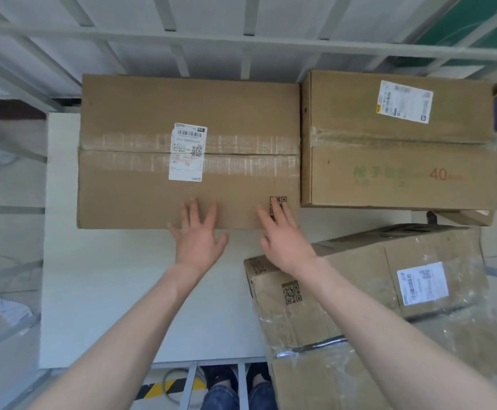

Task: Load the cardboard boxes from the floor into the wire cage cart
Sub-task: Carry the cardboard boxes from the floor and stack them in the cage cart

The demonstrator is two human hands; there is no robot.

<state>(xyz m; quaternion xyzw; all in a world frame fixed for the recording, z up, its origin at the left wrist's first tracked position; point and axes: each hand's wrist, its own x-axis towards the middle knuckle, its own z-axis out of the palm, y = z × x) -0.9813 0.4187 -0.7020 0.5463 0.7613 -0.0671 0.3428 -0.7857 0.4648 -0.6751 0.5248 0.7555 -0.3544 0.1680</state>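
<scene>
1. Forearms come in from the bottom edge, both bare, reaching forward into the wire cage cart (241,42).
2. Landmark: the big taped box (140,113), lying flat on the cart's white base panel (108,291), its far side up against the rear bars.
3. Left hand (198,232) is at the near edge of that box, fingers straight and fanned wide, gripping nothing. Whether the fingertips press on the cardboard, I cannot tell.
4. Right hand (282,235) is just beside it at the same near edge, also splayed wide and empty, fingertips over a printed QR code (282,199) on the lid.
5. On the big taped box's lid, a white shipping label (188,152) straddles the clear tape along the centre seam.
6. Right of the big taped box, side by side with it, sits a second box (398,161), taped shut, with green print, an orange "40" and its own label.
7. Nearer than that one, to the right of the hands, a plastic-wrapped box (359,294) lies askew, with a white label and a QR code on it.
8. All three boxes are closed, so what is inside cannot be seen.
9. Well below the big taped box, dark shoes (220,377) show through the cart's near bars.
</scene>
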